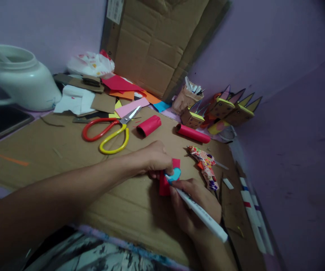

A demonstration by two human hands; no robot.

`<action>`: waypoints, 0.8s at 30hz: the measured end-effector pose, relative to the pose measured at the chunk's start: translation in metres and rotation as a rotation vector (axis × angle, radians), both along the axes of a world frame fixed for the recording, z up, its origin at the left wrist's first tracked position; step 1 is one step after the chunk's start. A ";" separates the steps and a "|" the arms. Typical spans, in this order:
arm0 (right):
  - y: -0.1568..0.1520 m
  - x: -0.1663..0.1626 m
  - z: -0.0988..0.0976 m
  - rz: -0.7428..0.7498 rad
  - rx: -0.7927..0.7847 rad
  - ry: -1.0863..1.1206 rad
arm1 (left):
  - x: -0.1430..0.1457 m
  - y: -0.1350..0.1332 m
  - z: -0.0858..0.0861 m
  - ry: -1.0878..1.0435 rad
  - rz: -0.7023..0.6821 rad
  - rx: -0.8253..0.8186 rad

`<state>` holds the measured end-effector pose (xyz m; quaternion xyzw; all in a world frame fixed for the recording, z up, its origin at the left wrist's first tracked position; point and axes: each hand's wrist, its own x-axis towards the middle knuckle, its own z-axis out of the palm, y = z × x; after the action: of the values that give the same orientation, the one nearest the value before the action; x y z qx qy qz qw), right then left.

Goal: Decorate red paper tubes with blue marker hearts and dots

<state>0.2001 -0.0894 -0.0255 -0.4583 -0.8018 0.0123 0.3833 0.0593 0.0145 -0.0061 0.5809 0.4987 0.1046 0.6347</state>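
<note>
My right hand (194, 203) is closed around a white marker pen (203, 214), its tip down at a small blue paper cutout (175, 175). The cutout lies over a strip of red paper (164, 189) on the cardboard. With fingers bent, my left hand (158, 160) presses the blue cutout against the red strip from the far left side; part of both papers is hidden under it. Just beyond my hands lie two rolled red paper tubes, a short tube (149, 126) and a longer tube (193, 133). A flower-patterned glue gun (204, 163) rests to the right.
Scissors (124, 120) with red and yellow handles lie left of centre, near paper scraps (119, 86). A white jug (18, 81) stands far left. Several markers (251, 210) line the right edge. A pen holder (186, 98) and decorated cardboard boxes (221, 109) stand at the back.
</note>
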 end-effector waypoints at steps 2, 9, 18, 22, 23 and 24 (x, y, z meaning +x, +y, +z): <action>0.000 0.000 0.000 -0.010 0.012 -0.021 | 0.000 0.000 0.000 0.003 -0.003 0.001; 0.001 -0.004 0.001 -0.018 0.040 0.030 | 0.001 0.000 0.002 -0.002 -0.002 -0.016; 0.001 -0.003 0.005 -0.035 0.043 -0.022 | 0.001 0.000 0.000 0.002 -0.008 -0.026; 0.001 -0.004 0.006 -0.046 0.036 -0.016 | 0.002 0.000 0.001 0.004 -0.005 -0.035; 0.001 -0.004 0.006 -0.047 0.038 -0.009 | 0.002 0.000 0.001 0.010 -0.006 -0.035; 0.001 -0.004 0.006 -0.049 0.038 -0.004 | 0.002 0.000 0.002 0.018 -0.007 -0.035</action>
<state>0.1960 -0.0881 -0.0194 -0.4704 -0.7912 -0.0130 0.3906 0.0610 0.0145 -0.0041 0.5726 0.5040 0.0883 0.6406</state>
